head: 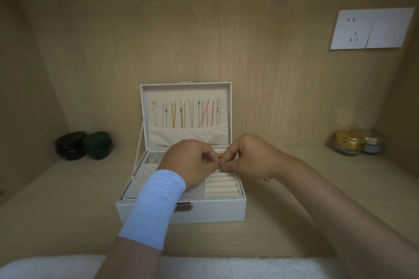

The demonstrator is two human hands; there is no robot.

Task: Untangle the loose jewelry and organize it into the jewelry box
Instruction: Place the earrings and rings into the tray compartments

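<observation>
Over the open jewelry box (pixel 181 213), a person's left hand (pixel 191 162), wrist in a pale blue sleeve (pixel 154 206), and right hand (pixel 248 157) meet fingertip to fingertip. Both pinch a small gold piece (pixel 219 155), too small to identify. The cream ring rolls (pixel 223 186) lie just under the grip and toward the person, seemingly equally near either hand. Right of the grip, beside the right wrist, a second gold piece (pixel 267 179) lies on the shelf.
</observation>
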